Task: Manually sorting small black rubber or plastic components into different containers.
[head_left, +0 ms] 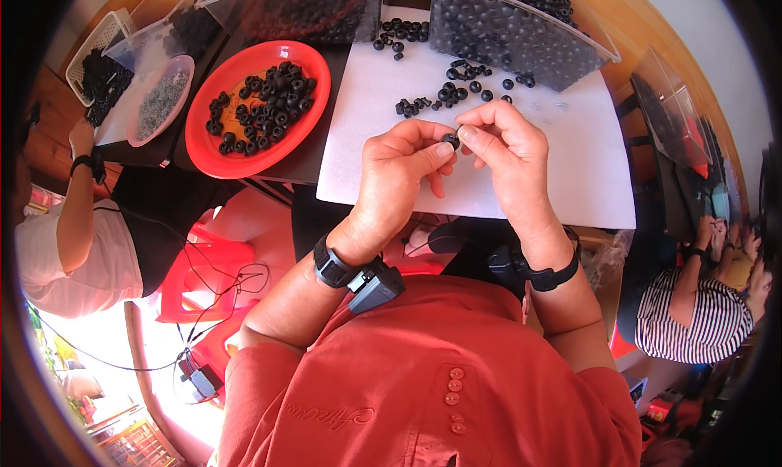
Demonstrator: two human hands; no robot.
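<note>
Over the white sheet (350, 178), my two hands meet fingertip to fingertip. My left hand (393, 169) pinches a small black round piece (450, 141), like a bead with a hole, between thumb and forefinger. The thumb and forefinger of my right hand (515, 156) are pressed together right beside that piece; whatever they hold is too small to name. Just beyond my fingers lies a group of loose black round pieces (448, 92), with a small cluster of tinier black parts (413, 106) to its left.
A red plate (195, 141) of similar black pieces stands at the left. Farther left are a bowl of small clear parts (163, 100) and a white basket (77, 72). Clear bins (513, 39) of black pieces line the back. Other people work at both sides; cables hang at left.
</note>
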